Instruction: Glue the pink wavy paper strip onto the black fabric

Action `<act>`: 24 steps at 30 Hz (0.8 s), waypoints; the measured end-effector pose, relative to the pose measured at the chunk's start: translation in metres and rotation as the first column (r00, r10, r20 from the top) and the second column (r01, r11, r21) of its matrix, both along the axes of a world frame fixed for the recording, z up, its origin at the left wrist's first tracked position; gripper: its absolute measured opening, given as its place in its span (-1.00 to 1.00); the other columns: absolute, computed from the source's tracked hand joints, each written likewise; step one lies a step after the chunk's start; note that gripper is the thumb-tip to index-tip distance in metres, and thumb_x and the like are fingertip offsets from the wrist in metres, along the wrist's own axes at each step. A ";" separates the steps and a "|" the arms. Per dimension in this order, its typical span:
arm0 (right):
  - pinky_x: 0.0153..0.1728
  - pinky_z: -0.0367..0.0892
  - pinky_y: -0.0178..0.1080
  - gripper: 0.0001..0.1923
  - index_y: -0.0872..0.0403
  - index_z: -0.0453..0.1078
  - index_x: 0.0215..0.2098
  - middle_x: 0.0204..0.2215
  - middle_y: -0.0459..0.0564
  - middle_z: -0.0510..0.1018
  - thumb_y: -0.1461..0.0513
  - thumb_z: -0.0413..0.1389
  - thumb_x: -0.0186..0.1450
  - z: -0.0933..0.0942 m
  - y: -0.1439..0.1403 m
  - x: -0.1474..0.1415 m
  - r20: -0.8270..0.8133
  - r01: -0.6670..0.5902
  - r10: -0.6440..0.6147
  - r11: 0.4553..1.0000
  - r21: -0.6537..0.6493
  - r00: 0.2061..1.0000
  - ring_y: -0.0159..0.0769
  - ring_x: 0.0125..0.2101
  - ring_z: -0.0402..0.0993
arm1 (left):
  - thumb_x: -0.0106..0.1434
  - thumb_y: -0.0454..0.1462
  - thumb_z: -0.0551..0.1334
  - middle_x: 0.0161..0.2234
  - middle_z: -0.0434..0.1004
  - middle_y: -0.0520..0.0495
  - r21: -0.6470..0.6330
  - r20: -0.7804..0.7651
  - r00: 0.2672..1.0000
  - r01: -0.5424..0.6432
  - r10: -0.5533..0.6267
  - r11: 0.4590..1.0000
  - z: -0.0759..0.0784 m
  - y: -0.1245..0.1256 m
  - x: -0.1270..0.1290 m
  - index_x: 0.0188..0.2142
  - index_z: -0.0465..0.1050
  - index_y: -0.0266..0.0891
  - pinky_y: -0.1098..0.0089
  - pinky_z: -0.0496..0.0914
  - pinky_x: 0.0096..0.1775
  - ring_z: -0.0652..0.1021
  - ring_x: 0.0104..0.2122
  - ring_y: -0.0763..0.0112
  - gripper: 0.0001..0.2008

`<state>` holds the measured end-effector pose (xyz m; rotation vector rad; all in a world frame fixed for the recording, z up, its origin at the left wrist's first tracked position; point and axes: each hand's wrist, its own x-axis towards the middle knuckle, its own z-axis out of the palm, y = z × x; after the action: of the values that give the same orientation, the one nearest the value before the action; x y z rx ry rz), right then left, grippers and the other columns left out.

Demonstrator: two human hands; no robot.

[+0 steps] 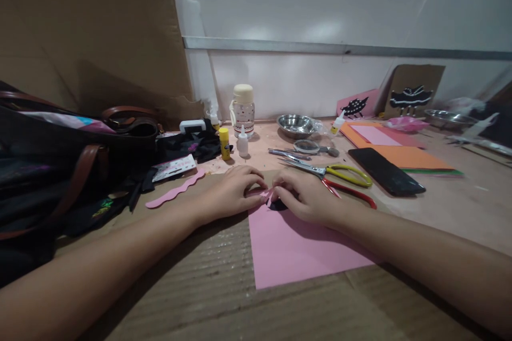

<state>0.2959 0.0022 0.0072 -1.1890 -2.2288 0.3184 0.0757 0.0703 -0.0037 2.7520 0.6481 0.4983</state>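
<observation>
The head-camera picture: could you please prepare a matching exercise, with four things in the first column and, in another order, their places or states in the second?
Things:
1. Flat pink paper sheet
2. Black rectangular phone
3. Metal scissors with one yellow and one red handle
4. Yellow cylindrical tube

Places or states:
A. Standing upright beside a small white bottle
B. Just beyond the right hand, handles spread apart
C. Lying partly beneath the right hand
D. Lying nearest to the orange paper

Right pairs: 1-C, 2-D, 3-B, 4-A
</observation>
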 end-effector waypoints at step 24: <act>-0.25 0.37 -0.18 -0.90 -0.03 0.36 -0.21 -0.28 -0.07 0.60 0.19 0.03 0.46 -0.022 0.020 0.008 -0.171 0.200 -0.237 0.957 -0.210 0.956 -0.18 -0.26 0.56 | 0.44 -0.31 0.27 -0.02 0.58 -0.11 0.263 -0.052 0.995 0.097 -0.086 0.960 0.000 0.018 -0.009 0.04 0.53 -0.22 -0.04 0.44 0.11 0.56 0.03 0.14 -0.80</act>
<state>0.3038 0.0219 -0.0144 -1.4280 -1.9100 0.5434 0.0662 0.0884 -0.0042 3.0343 0.4914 0.5456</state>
